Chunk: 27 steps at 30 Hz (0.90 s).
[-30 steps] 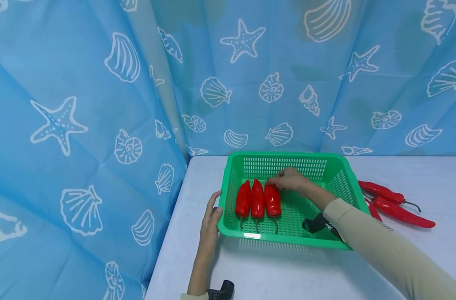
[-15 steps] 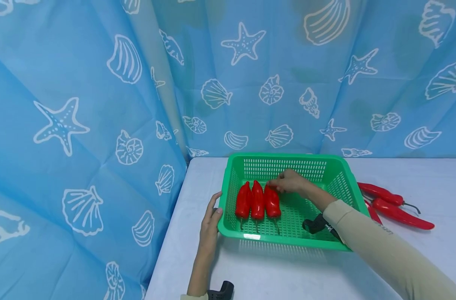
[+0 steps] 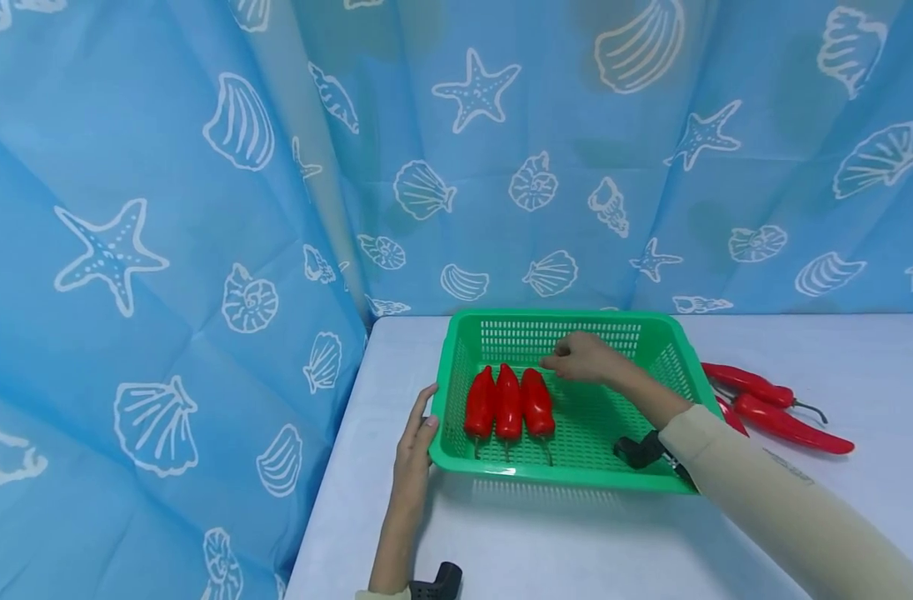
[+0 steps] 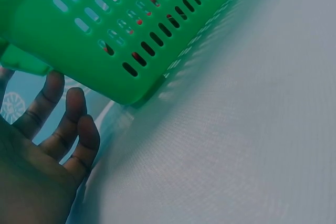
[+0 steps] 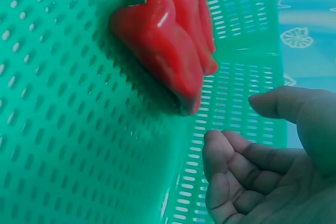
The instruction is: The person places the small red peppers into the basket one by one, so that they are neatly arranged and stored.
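Three red peppers [image 3: 508,408] in, side by side in the green basket [image 3: 561,477]; more peppers [image 3: 794,423] outside, apparently left to do! Right hand [image 3: 587,358] hovers empty beside the row, thumb apart, fingers loosely bent; left hand [image 3: 413,458], fingers relaxed, touches the rim.

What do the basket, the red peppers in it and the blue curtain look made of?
Basket: likely moulded plastic, smooth and shiny, going by the regular slots and rim glare.
Red peppers: glossy, smooth skin with sharp highlights; real or plastic, I can't tell.
Blue curtain: thin, fairly matte sheet; its soft folds fit fabric or plastic film.
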### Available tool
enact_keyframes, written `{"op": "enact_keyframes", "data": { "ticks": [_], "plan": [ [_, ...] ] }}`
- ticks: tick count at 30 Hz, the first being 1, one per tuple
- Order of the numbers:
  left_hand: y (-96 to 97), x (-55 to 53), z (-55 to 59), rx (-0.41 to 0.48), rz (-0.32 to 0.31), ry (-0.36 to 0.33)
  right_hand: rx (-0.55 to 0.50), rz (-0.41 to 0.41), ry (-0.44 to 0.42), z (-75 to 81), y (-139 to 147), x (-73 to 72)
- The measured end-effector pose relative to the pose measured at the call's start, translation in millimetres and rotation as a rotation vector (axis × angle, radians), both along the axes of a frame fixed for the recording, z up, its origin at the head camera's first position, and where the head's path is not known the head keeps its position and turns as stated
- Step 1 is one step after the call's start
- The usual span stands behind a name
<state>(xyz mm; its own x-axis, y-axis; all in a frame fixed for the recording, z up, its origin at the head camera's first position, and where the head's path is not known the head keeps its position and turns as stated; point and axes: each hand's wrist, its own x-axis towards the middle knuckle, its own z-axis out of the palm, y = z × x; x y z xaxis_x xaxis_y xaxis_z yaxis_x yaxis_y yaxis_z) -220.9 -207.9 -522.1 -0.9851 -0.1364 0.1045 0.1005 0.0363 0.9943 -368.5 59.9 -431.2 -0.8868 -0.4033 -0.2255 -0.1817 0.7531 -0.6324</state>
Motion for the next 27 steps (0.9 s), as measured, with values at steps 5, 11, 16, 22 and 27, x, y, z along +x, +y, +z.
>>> {"op": "enact_keyframes", "data": {
  "ticks": [5,11,16,22,27],
  "plan": [
    [1.2,0.4,0.2,0.007,-0.002,-0.008,-0.076,0.014,0.012,12.2,14.3,13.0],
    [1.8,1.0,0.0,0.002,-0.006,-0.009,-0.191,-0.009,0.062,34.6,33.9,22.5],
    [0.8,1.6,-0.6,-0.019,0.005,-0.020,-0.235,-0.015,0.070,50.4,44.2,33.7],
    [3.1,2.8,0.3,-0.035,0.011,-0.027,-0.243,-0.023,0.106,59.3,56.6,49.5],
    [6.1,2.5,0.7,-0.040,0.010,-0.029,-0.241,-0.035,0.132,66.8,71.7,63.2]
  ]
}}
